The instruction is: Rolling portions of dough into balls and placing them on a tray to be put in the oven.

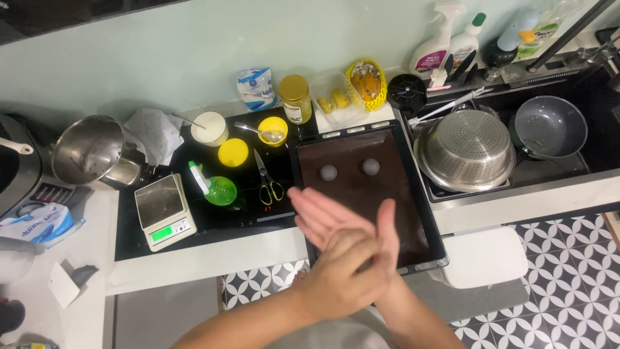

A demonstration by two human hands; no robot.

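A rolling step is judged to be in hand: the left hand (342,278) is laid flat across the right hand (332,216), palms pressed together, over the near half of the dark baking tray (420,213). Two grey dough balls (329,172) are already set on the tray's far half, well apart from the hands. Whatever is pressed between the palms is hidden, so neither hand can be said to be gripping anything. Next, a bare spot on the tray would be needed.
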